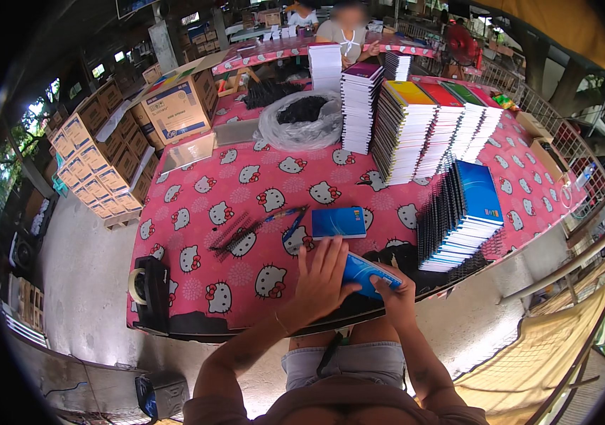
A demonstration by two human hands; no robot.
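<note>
At the near table edge I have a blue notebook, tilted. My right hand grips its right side, thumb on the cover. My left hand lies along its left edge with fingers stretched out and the thumb near the notebook's lower corner. Just beyond, another blue notebook rests flat on the table. To its left are blue-handled pliers and some loose black spiral coils. A stack of blue spiral notebooks stands to the right of my hands.
The pink patterned tablecloth carries tall notebook stacks and a plastic bag of black coils farther back. A tape dispenser sits at the left corner. Cardboard boxes are piled beyond the left side. A person is behind the far table.
</note>
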